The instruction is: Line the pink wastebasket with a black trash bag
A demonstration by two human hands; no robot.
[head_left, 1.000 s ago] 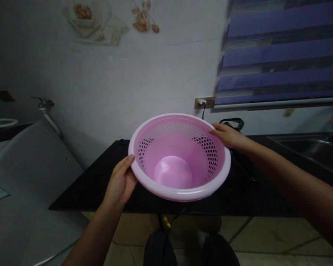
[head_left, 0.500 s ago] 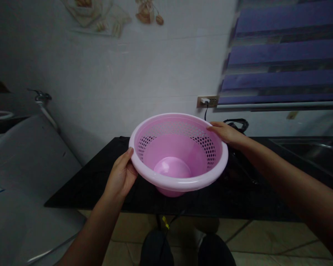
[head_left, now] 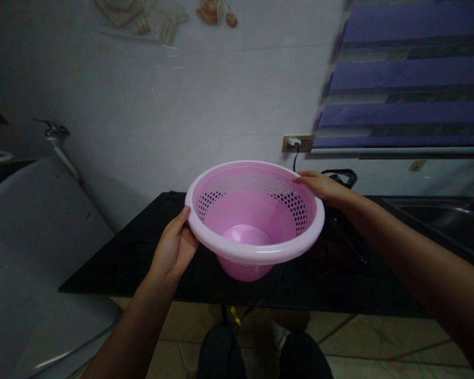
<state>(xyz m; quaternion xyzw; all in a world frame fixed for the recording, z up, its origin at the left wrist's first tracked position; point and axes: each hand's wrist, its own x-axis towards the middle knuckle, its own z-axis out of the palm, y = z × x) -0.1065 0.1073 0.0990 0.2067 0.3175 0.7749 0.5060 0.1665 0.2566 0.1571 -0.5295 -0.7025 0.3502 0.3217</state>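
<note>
A pink plastic colander basket (head_left: 256, 221), with a solid bottom and a band of holes under its pale rim, is held above the black countertop (head_left: 142, 258). My left hand (head_left: 174, 250) grips the rim at its near left side, thumb on top. My right hand (head_left: 319, 187) holds the far right side of the rim. The basket is nearly level, tipped slightly toward me, and nothing lies inside it.
A metal sink (head_left: 446, 218) is set into the counter at the right. A wall socket with a plug (head_left: 298, 143) and a black cable sit behind the basket, under a purple striped blind (head_left: 411, 79). A grey appliance (head_left: 35, 237) stands at the left, with a tap (head_left: 55, 131) above it.
The basket has levelled out from a stronger tilt toward me, so its underside now shows below the rim. Both hands keep their grip on the rim.
</note>
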